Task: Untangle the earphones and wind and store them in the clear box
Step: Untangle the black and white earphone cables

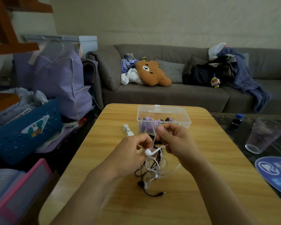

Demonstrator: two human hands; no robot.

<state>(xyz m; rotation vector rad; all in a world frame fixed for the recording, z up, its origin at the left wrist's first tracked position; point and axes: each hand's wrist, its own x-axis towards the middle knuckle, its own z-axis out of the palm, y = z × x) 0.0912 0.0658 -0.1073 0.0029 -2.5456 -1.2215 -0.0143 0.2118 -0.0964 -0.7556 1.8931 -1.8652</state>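
Above table (201,143): hands, tangled earphones (152,166)

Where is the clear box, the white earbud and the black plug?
clear box (182,116): head view, on its right rim.
white earbud (148,152): head view, on the round bud by the left hand.
black plug (162,193): head view, on the jack lying on the table.
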